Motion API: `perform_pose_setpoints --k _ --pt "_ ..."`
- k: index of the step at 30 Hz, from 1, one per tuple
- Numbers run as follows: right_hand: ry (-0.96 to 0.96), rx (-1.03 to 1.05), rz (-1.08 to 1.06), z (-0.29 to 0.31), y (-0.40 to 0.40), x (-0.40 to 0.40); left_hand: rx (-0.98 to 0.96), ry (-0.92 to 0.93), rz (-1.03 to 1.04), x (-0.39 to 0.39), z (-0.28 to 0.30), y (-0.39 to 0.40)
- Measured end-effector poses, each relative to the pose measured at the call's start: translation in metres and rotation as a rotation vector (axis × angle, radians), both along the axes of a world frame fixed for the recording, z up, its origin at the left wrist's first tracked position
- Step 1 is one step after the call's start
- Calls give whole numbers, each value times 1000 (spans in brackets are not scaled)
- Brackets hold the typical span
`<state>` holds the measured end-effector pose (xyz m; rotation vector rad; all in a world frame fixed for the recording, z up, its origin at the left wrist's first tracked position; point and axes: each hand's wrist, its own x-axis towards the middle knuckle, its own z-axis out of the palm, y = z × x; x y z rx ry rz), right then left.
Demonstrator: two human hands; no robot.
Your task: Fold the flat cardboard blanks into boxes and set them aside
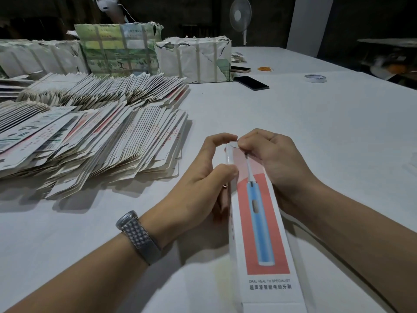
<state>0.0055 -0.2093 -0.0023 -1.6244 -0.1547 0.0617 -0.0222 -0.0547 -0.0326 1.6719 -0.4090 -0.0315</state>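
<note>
A person's two hands work the far end of a long, slim white cardboard box (pixel 259 222) printed with a blue electric toothbrush on a coral panel, held low over a white-covered table (pixel 316 123). The left hand (pixel 203 184), a grey mesh-strap watch (pixel 137 233) on its wrist, wraps the box's left edge with thumb on the printed face and forefinger arched to the top; the right hand (pixel 275 159) has fingers curled in at the end flap, apparently pinching it. The thin card looks light and easily creased, stiff only along its scored edges, so it is best taken by the long sides near the end being closed. Fanned stacks of flat printed blanks (pixel 101 141) lie to the left, well apart from the box.
</note>
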Motion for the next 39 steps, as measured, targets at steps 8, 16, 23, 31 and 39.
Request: perform_pose_setpoints --k 8,16,23,31,39 --pt "42 63 -5 1 2 1 -12 71 -9 0 4 -1" --pt "-2 3 -26 2 0 2 -14 111 17 -4 10 -3" --pt "-38 67 -44 1 2 1 -62 131 -19 -5 13 -4" --pt "-53 145 -131 -4 6 -1 -106 65 -10 1 4 -2" --pt "-181 97 -107 -7 9 -4 -139 -33 45 4 2 0"
